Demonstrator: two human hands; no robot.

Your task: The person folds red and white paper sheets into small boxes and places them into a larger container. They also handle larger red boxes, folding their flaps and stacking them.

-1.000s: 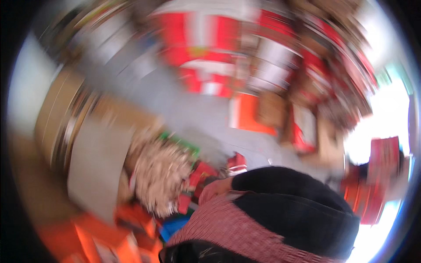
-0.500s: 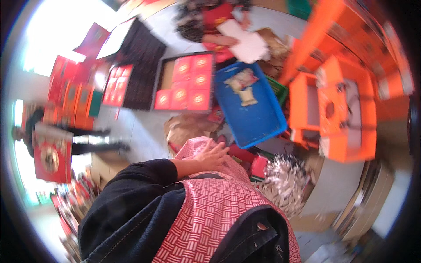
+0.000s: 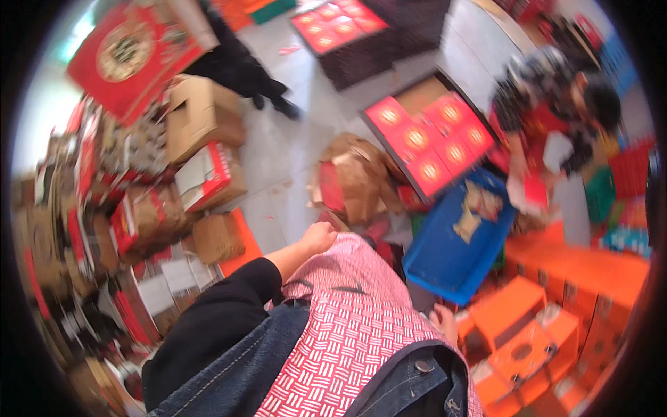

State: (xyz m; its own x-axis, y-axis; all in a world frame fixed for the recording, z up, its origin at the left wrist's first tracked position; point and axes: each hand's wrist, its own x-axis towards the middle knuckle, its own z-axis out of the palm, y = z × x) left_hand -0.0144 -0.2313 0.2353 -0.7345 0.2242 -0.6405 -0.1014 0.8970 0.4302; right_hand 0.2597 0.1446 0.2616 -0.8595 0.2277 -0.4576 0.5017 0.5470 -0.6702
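Observation:
My left hand (image 3: 321, 237) is at the upper edge of the red-and-white patterned apron (image 3: 361, 306), over my lap. Its fingers are curled closed, and what they hold, if anything, is hidden. Low on the right, my right hand (image 3: 445, 323) shows only in part beside the apron, close to the orange boxes (image 3: 511, 313); blur hides its finger pose. Ahead of me lies a blue tray (image 3: 441, 257) with a few pale packets (image 3: 476, 212) in it. Behind it stands a dark-edged tray of red square boxes (image 3: 415, 137), with one bare brown part.
A crumpled brown paper bag (image 3: 358, 177) sits on the floor ahead. Cartons (image 3: 201, 115) and stacked cardboard (image 3: 132, 149) fill the left. A person carries a red box (image 3: 128, 52) at upper left; another person (image 3: 535, 104) handles pale and red pieces at right.
The view has swung left, so the trays and orange boxes sit farther right. My left hand went from spread on the apron to curled. My right hand has come into view.

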